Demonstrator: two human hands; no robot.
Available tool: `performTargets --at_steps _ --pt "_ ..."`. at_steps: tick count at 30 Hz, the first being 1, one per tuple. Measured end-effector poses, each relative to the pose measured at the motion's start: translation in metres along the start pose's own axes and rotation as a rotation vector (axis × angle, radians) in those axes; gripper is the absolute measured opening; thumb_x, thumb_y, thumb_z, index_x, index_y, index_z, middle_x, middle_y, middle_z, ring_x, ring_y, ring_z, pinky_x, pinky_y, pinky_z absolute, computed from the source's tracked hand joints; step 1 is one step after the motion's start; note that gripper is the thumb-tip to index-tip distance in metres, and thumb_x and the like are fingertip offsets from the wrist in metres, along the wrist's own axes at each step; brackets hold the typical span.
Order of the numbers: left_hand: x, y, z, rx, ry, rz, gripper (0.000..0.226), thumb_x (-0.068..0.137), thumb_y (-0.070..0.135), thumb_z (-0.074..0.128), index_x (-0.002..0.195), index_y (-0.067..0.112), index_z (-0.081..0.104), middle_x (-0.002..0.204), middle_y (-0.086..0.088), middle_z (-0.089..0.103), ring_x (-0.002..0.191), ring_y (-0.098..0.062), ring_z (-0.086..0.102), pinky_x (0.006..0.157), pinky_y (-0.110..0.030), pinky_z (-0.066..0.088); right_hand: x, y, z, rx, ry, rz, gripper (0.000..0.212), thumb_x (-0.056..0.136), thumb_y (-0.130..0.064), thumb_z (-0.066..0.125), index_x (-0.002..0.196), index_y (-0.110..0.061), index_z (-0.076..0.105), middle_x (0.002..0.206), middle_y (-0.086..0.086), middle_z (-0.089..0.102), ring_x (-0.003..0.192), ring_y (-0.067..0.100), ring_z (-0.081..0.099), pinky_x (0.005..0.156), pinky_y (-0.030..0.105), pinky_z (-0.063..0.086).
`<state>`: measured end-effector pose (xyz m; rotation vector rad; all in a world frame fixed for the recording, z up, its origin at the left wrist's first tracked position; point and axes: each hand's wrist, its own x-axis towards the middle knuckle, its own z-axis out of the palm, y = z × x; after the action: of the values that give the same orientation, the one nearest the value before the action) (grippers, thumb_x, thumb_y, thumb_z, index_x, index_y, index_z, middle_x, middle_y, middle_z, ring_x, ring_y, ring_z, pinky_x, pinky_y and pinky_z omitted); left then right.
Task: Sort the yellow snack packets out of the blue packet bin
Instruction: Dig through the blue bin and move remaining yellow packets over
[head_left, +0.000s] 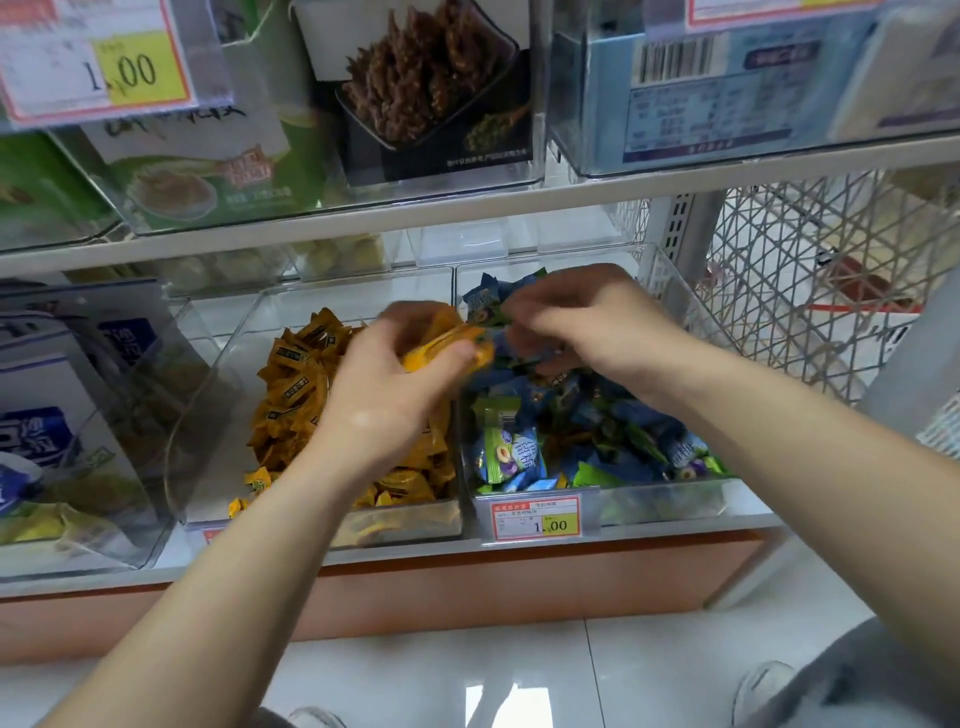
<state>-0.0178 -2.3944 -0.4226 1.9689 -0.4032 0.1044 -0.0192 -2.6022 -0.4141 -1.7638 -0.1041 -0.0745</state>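
A: What is the shelf (415, 560) carrying at this level?

B: It is carrying clear bins side by side. The blue packet bin (675, 499) is sitting on the right. The yellow bin (234, 374) is standing just beside it, wall against wall.

A: And what is lying in them?

B: Blue packets (597, 415) are filling the right one, and a yellow pile (296, 395) is heaping up in the middle one.

A: What are the hands doing?

B: The left hand (384, 395) is gripping a bunch of yellow snack packets (447, 340), with the thumb pressing on top. It is hovering right above the divide between the two bins. The right hand (587, 317) is reaching into the blue heap with its fingers curling down. Blur is hiding whether it is pinching anything.

A: What could be going wrong from here?

B: The bunch is looking overfull, so I judge a packet could be slipping out onto the blue side while the hand is hanging over the divide. The right hand's raking may also be burying strays deeper, or dragging a blue packet across. Something orange-yellow is showing low among the blue ones, but I cannot tell what it is.
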Motion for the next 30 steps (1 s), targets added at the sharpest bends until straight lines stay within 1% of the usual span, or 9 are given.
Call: performTargets --at_steps 3,6,9,11,16,19,25,28,30 --pt "0.009 -0.017 -0.03 0.362 0.087 0.031 0.037 0.083 0.039 0.077 0.115 0.036 0.06 0.103 0.017 0.065 0.093 0.002 0.061 0.076 -0.011 0.043 0.007 0.011 -0.008 -0.263 0.079 0.001 0.014 0.093 -0.027 0.067 0.087 -0.016 0.074 0.079 -0.002 0.076 0.081 0.02 0.072 0.081 0.043 0.058" --pt "0.015 -0.033 -0.043 0.584 0.037 -0.07 0.051 0.082 0.039 0.078 0.128 0.03 0.061 0.123 0.002 0.064 0.112 -0.018 0.06 0.09 -0.027 0.044 0.002 0.026 0.0 -0.474 -0.15 -0.049 0.012 0.09 -0.029 0.069 0.101 -0.026 0.073 0.095 -0.012 0.071 0.094 0.009 0.066 0.093 0.039 0.053" --pt "0.017 -0.03 -0.042 0.772 0.08 -0.027 0.055 0.081 0.052 0.069 0.131 0.031 0.06 0.131 -0.001 0.061 0.121 -0.025 0.054 0.099 -0.04 0.045 -0.002 0.04 0.018 -0.868 -0.471 -0.053 0.066 0.079 -0.056 0.072 0.138 -0.036 0.052 0.135 -0.01 0.048 0.123 0.012 0.049 0.103 0.03 0.043" --pt "0.014 -0.02 -0.034 0.777 0.11 0.108 0.053 0.079 0.055 0.059 0.126 0.031 0.063 0.128 0.002 0.062 0.119 -0.021 0.054 0.098 -0.037 0.045 -0.002 0.048 0.026 -1.014 -0.493 -0.04 0.086 0.072 -0.069 0.07 0.146 -0.036 0.04 0.147 -0.005 0.036 0.129 0.023 0.043 0.103 0.036 0.043" --pt "-0.002 -0.021 0.002 0.704 -0.148 0.211 0.053 0.084 0.046 0.067 0.132 0.027 0.057 0.133 0.006 0.056 0.121 -0.007 0.049 0.096 -0.015 0.035 -0.003 0.052 0.032 -1.049 -0.514 -0.121 0.062 0.073 -0.058 0.075 0.125 -0.032 0.053 0.12 -0.004 0.06 0.106 0.021 0.058 0.083 0.037 0.052" --pt "-0.006 -0.032 0.009 0.7 -0.13 0.206 0.061 0.085 0.04 0.068 0.14 0.024 0.05 0.141 0.007 0.044 0.126 -0.005 0.04 0.1 -0.012 0.028 0.001 0.051 0.017 -1.149 -0.563 -0.097 0.052 0.077 -0.047 0.072 0.124 -0.03 0.057 0.116 -0.004 0.064 0.104 0.021 0.06 0.081 0.036 0.054" --pt "-0.007 -0.041 0.004 0.64 -0.144 0.222 0.066 0.085 0.051 0.064 0.145 0.031 0.044 0.144 0.018 0.037 0.118 0.004 0.041 0.094 -0.011 0.034 0.004 0.037 -0.041 -1.402 -0.486 0.081 0.075 0.08 -0.051 0.074 0.147 -0.034 0.042 0.145 -0.006 0.05 0.129 0.02 0.05 0.093 0.03 0.045" --pt "-0.007 -0.042 0.005 0.608 -0.147 0.21 0.067 0.084 0.052 0.064 0.145 0.033 0.043 0.143 0.02 0.036 0.108 0.007 0.044 0.087 -0.003 0.032 0.002 0.025 -0.041 -1.528 -0.404 0.075 0.065 0.077 -0.059 0.073 0.134 -0.035 0.054 0.133 -0.005 0.056 0.119 0.023 0.056 0.085 0.033 0.05" --pt "-0.006 -0.042 0.006 0.599 -0.136 0.205 0.066 0.084 0.05 0.066 0.144 0.032 0.044 0.142 0.019 0.037 0.106 0.006 0.047 0.086 -0.003 0.035 -0.001 0.021 -0.03 -1.393 -0.297 -0.086 0.046 0.079 -0.06 0.068 0.117 -0.034 0.062 0.115 -0.006 0.06 0.105 0.021 0.059 0.08 0.035 0.053"
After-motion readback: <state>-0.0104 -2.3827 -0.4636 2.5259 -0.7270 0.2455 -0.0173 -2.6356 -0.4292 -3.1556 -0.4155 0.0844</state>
